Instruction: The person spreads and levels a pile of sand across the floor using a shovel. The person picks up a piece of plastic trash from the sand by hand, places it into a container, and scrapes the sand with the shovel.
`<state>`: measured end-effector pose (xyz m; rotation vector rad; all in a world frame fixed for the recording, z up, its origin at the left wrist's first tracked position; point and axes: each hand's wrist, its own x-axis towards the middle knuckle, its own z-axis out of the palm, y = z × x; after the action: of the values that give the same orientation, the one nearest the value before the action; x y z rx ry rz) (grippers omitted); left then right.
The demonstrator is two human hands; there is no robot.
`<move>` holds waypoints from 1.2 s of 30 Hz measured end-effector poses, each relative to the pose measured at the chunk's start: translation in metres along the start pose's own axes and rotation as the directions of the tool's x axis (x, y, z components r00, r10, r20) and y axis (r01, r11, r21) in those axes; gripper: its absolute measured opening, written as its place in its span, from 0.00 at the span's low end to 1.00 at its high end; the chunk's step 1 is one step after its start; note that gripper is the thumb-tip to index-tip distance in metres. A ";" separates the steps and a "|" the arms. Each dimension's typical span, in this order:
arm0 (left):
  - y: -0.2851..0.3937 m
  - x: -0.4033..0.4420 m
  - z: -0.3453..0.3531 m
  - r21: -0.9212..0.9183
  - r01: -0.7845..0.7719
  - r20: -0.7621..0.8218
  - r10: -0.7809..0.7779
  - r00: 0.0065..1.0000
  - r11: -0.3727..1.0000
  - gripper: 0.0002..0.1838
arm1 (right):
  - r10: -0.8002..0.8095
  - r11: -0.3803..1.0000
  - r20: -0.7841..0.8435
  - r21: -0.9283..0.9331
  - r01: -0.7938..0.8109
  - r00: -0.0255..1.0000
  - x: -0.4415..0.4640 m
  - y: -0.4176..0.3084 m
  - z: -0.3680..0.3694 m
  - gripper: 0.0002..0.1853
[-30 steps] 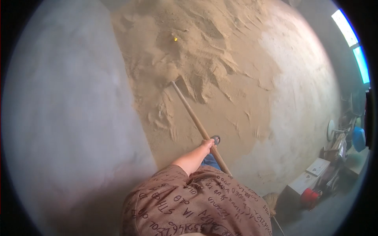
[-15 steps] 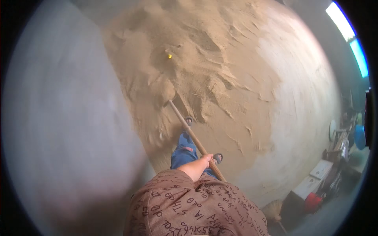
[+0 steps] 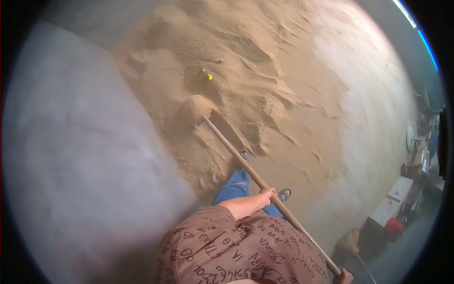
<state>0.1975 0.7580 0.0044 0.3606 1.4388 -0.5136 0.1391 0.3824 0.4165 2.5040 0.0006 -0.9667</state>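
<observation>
My left hand (image 3: 268,194) is closed around the middle of a long wooden handle (image 3: 246,165). My right hand (image 3: 344,277) grips the rear end of that handle at the lower right. The handle slants up and left to a shovel blade (image 3: 202,108), which is heaped with sand and rests in the sand pile (image 3: 236,61). A small yellow object (image 3: 209,76) lies on the sand beyond the blade.
A grey wall (image 3: 85,132) borders the sand on the left. At the right are a straw broom (image 3: 349,240), a red object (image 3: 393,229), a white box (image 3: 388,208) and assorted clutter. My sandalled feet (image 3: 284,194) stand on the sand.
The view has shifted, and both feet now show. The blade carries a clearer mound of sand. My right hand has come into view at the handle's end.
</observation>
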 end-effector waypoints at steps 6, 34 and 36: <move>0.197 0.050 -0.069 0.129 -0.219 0.024 0.218 0.976 0.967 0.03 | -0.144 0.954 -0.007 0.266 0.141 0.990 0.082 -0.144 0.031 0.14; -0.138 0.006 0.017 0.121 -0.226 0.088 0.216 0.972 0.967 0.19 | -0.074 0.986 -0.458 0.099 0.134 0.886 0.021 0.140 0.135 0.07; -0.213 -0.041 0.052 0.266 -0.192 0.130 0.162 0.978 0.945 0.17 | 0.007 0.995 -0.421 0.090 0.034 0.907 -0.016 0.210 0.130 0.07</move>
<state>0.1245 0.5567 0.0660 0.6717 1.2184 -0.5804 0.0774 0.1427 0.4281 2.7549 0.1096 -0.4195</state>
